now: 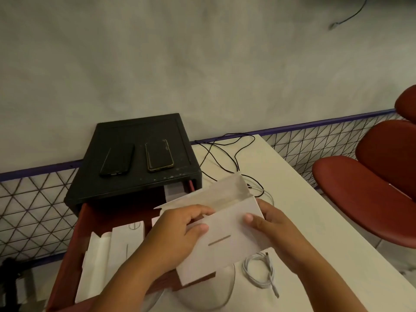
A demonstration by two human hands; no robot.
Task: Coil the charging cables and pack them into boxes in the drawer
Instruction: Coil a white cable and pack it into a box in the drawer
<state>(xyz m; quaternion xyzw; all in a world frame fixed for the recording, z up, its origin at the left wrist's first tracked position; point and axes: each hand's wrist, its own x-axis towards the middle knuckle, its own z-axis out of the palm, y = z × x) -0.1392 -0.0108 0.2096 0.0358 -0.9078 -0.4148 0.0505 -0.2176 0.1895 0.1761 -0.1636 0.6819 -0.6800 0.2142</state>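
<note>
A person's two hands hold a flat white cardboard box (pixel 225 242) above the front edge of an open dark red drawer (pixel 67 266). The box's top flap is folded back and its mouth is open. The left hand (pixel 177 235) grips the box's left side, thumb on the front face and fingers curled at the opening. The right hand (pixel 270 233) grips the right edge, thumb pressed on the front and fingers behind.

A thin white charging cable (pixel 258 272), already wound into a neat coil, lies on the white table (pixel 315 233) just below and right of the box, not yet packed. A long black cable (pixel 225 152) sprawls uncoiled farther back on the table.

Several other white boxes (pixel 117 246) lie in the drawer. Whether any holds a cable cannot be seen, and the held box may be empty.

The drawer slides out of a low black cabinet (pixel 139 129) with two dark smartphones (pixel 117 162) on top.

The task looks partly done: one cable is coiled and waiting for a box, and at least one is left to coil.
</note>
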